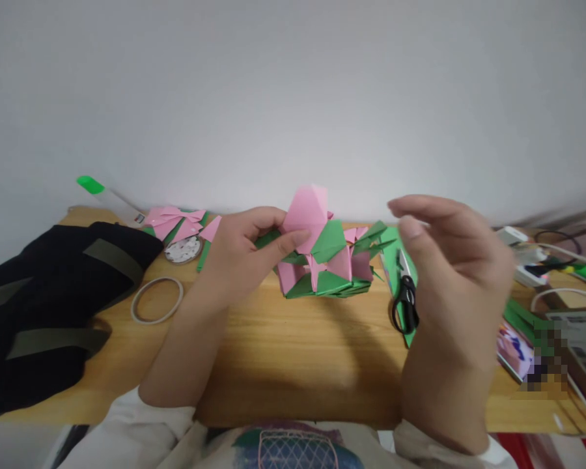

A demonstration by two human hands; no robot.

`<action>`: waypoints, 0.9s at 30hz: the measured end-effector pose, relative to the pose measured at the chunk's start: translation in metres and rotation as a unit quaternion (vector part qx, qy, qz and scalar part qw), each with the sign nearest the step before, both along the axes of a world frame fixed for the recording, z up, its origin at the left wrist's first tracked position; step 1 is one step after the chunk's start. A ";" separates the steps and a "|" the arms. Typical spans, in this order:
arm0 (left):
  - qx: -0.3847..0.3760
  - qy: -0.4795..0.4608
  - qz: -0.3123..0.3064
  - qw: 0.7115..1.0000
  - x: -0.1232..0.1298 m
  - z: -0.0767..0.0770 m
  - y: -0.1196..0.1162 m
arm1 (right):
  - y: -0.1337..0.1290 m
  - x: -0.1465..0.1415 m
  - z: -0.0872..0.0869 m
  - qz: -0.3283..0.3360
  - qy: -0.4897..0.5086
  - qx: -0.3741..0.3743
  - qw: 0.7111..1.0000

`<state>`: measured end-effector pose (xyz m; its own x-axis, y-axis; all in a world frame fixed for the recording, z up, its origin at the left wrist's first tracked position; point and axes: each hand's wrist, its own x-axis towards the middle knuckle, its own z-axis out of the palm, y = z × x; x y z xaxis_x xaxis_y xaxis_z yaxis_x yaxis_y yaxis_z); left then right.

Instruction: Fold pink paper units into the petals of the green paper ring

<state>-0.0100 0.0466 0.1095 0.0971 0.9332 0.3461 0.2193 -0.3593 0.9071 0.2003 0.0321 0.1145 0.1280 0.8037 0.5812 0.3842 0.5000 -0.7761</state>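
Observation:
My left hand (244,244) is closed on a pink and green folded-paper lotus (329,281), thumb in front and fingers behind, and holds it up over the table. A large pink petal (306,212) stands up from its top beside my fingers. Green folded tips stick out at its right side. To the right of the paper lotus, and apart from it, my right hand (459,280) is raised with bent fingers. Its thumb and forefinger are a little apart, and nothing shows between them. Black-handled scissors (406,296) lie on green paper (391,257) just past this hand.
On the wooden table (293,365), a tape ring (157,301) and more pink and green folded pieces (176,221) lie at left, near a black cloth bag (53,306). Cables and a power strip (527,257), a phone (515,348) and a laptop (581,345) sit at right. A wall rises behind.

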 end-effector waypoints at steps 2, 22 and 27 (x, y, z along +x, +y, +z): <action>-0.042 -0.084 -0.001 0.996 -0.002 -0.001 0.002 | -0.003 0.000 0.002 -0.048 0.023 0.027 0.998; -0.074 -0.242 -0.020 0.967 -0.015 -0.003 0.017 | 0.001 0.000 0.007 0.115 -0.346 0.137 0.921; -0.064 -0.228 -0.028 0.971 -0.016 -0.003 0.018 | 0.000 -0.002 0.010 0.106 -0.343 0.154 0.921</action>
<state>-0.0262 0.0642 0.1065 0.0126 0.9691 0.2465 -0.2323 -0.2369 0.9433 0.1985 0.0318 0.1242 -0.4950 0.5514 0.6715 0.5989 0.7764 -0.1960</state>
